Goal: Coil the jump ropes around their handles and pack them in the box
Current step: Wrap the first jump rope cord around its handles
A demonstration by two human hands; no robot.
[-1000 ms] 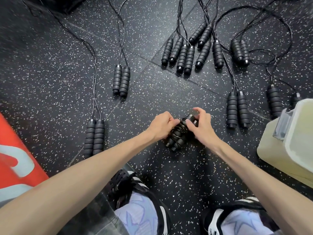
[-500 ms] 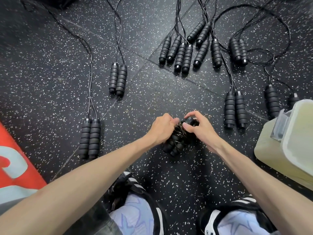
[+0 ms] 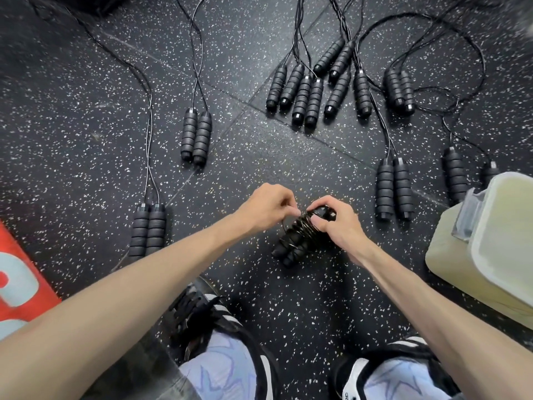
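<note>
A pair of black ribbed handles with rope coiled round them (image 3: 297,242) is held low over the speckled floor at centre. My right hand (image 3: 336,223) grips the upper end of this bundle. My left hand (image 3: 268,206) pinches a thin strand of the rope at the bundle's top left. Several other jump ropes lie uncoiled: a handle pair at the left (image 3: 148,232), another further up (image 3: 196,138), a cluster at the top centre (image 3: 305,93) and a pair on the right (image 3: 393,187). The pale plastic box (image 3: 473,264) stands at the right edge.
The box's translucent lid (image 3: 510,226) leans on it. A red mat (image 3: 17,275) lies at the left edge. My two shoes (image 3: 219,350) are at the bottom of the view. Loose black cords trail upward from the handles.
My left hand has come off the bundle's side and now pinches the rope strand above it. The bundle has shifted slightly with my right hand.
</note>
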